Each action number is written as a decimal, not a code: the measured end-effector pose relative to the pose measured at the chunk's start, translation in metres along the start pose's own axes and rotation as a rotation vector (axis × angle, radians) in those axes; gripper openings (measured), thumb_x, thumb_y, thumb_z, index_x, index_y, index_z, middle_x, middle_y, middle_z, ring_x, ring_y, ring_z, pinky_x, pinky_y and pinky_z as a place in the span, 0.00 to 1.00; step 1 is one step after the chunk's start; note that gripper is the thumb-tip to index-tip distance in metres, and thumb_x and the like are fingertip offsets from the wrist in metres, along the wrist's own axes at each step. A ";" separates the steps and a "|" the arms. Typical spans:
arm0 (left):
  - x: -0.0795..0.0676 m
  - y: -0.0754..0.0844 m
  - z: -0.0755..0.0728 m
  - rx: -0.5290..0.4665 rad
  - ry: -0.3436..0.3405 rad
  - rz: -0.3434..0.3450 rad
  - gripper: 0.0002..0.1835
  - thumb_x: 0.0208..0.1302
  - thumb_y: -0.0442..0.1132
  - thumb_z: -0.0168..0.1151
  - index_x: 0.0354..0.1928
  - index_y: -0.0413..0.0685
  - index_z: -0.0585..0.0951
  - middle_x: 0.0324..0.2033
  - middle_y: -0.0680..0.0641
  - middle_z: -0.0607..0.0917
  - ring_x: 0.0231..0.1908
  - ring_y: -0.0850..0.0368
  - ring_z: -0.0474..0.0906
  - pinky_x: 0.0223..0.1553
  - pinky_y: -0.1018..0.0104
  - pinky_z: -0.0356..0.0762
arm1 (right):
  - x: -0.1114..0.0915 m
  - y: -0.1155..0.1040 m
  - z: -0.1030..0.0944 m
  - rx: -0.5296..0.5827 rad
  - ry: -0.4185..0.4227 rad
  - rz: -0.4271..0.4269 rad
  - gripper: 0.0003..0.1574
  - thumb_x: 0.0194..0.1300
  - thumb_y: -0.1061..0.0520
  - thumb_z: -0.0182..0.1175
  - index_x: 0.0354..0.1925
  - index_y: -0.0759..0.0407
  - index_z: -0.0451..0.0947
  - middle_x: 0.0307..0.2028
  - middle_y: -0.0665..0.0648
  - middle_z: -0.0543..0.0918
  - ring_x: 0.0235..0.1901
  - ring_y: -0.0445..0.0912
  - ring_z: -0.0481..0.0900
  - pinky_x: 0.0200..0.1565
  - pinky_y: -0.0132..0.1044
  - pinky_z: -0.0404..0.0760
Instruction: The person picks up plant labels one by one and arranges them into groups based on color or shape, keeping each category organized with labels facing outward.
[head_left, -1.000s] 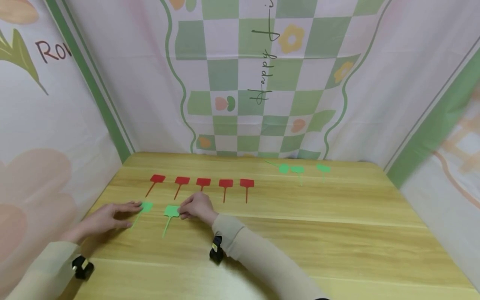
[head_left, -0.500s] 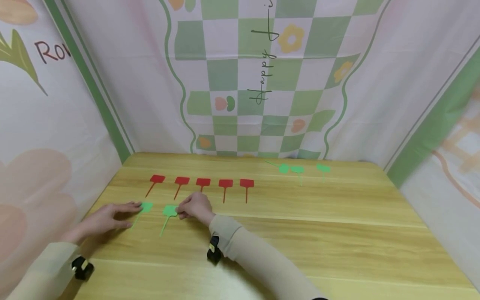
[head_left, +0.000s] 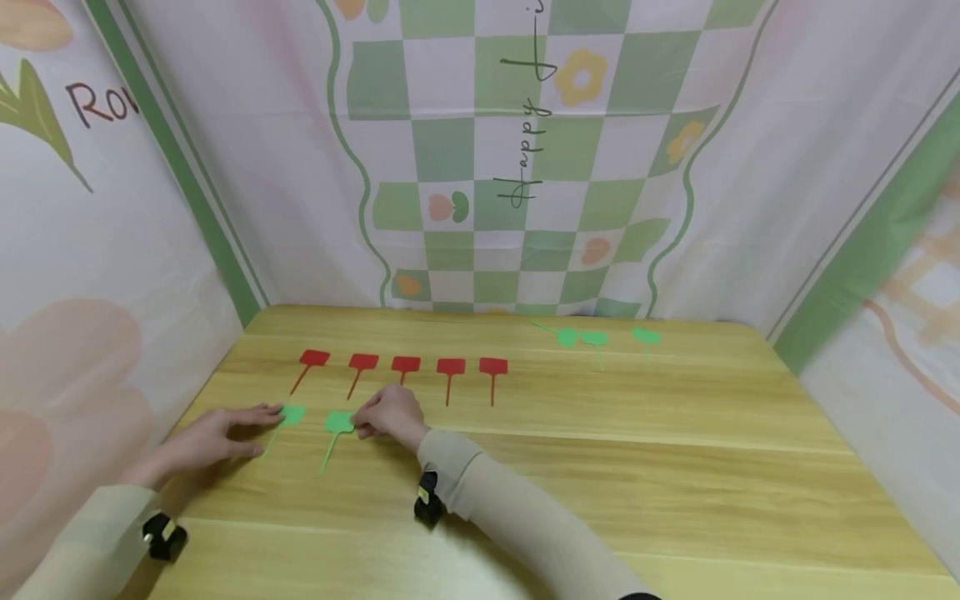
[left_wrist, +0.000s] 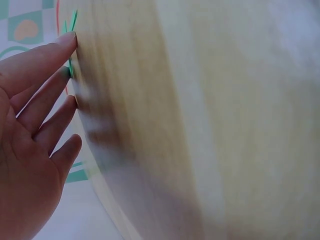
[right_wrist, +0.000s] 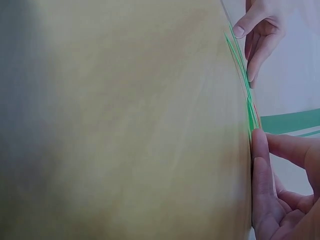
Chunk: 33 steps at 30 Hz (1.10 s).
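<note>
Two green T-shaped plant labels lie at the left front of the table in the head view. Fingertips of my left hand (head_left: 206, 437), extended, rest on the left edge of the outer green label (head_left: 295, 415). My right hand (head_left: 393, 415) pinches the right edge of the second green label (head_left: 340, 422), whose thin stem points toward me, slanting left. In the right wrist view, the right hand (right_wrist: 285, 195) has thumb and fingers together at the green label's end (right_wrist: 251, 117). The left wrist view shows the left hand (left_wrist: 37, 135) with fingers spread over the tabletop.
Behind the hands runs a row of several red plant labels (head_left: 451, 367), stems toward me. More green labels (head_left: 595, 338) lie near the back right edge of the wooden table (head_left: 675, 492). Printed curtains (head_left: 300, 167) stand close around the back and sides.
Over the past second my right hand has shifted slightly left, sliding the second green label with it toward the first. In the last half second it barely moves. The left hand stays put.
</note>
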<state>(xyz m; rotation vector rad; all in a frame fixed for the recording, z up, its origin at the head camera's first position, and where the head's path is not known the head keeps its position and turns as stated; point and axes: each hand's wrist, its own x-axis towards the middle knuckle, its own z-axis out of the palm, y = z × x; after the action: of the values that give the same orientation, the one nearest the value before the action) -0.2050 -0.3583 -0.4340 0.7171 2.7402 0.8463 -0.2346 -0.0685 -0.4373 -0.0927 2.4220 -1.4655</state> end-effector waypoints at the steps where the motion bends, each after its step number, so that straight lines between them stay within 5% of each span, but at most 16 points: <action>1: 0.000 0.000 0.000 0.001 -0.001 -0.001 0.28 0.56 0.47 0.67 0.58 0.44 0.77 0.64 0.38 0.70 0.64 0.30 0.58 0.60 0.33 0.56 | 0.000 0.000 0.000 0.000 0.001 -0.001 0.05 0.54 0.57 0.69 0.24 0.56 0.86 0.17 0.53 0.85 0.20 0.42 0.84 0.23 0.29 0.79; 13: 0.000 0.002 -0.001 0.012 0.008 0.009 0.28 0.56 0.46 0.66 0.58 0.43 0.77 0.64 0.38 0.70 0.64 0.30 0.59 0.59 0.34 0.55 | -0.003 -0.001 0.000 -0.001 0.009 0.002 0.03 0.54 0.59 0.70 0.26 0.56 0.86 0.18 0.51 0.85 0.20 0.41 0.84 0.25 0.28 0.79; 33: 0.000 -0.001 0.001 0.002 0.013 0.018 0.28 0.56 0.47 0.67 0.58 0.44 0.77 0.64 0.37 0.69 0.63 0.29 0.59 0.57 0.28 0.55 | -0.028 0.012 -0.023 -0.256 -0.045 -0.150 0.06 0.55 0.55 0.69 0.27 0.55 0.81 0.20 0.46 0.82 0.21 0.36 0.76 0.24 0.27 0.73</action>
<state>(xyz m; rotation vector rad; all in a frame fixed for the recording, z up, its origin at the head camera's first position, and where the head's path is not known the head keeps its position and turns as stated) -0.2049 -0.3591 -0.4352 0.7399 2.7503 0.8556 -0.2140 -0.0372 -0.4317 -0.3676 2.6009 -1.1881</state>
